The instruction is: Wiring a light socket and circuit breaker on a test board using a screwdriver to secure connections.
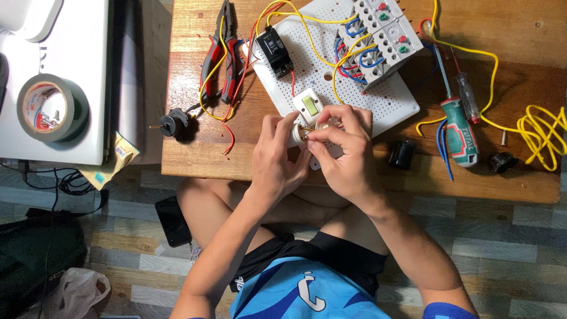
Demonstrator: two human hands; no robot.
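Observation:
My left hand and my right hand meet over a small white round fitting with metal contacts, both gripping it at the near edge of a white perforated board. Just beyond my fingers sits a white switch on that board. A black breaker and a row of grey terminal blocks with red, blue and yellow wires are mounted farther back. The fitting is mostly hidden by my fingers.
Red-handled pliers and a small black motor lie left on the wooden table. A green screwdriver, two black caps and coiled yellow wire lie right. A tape roll sits far left; a phone is on the floor.

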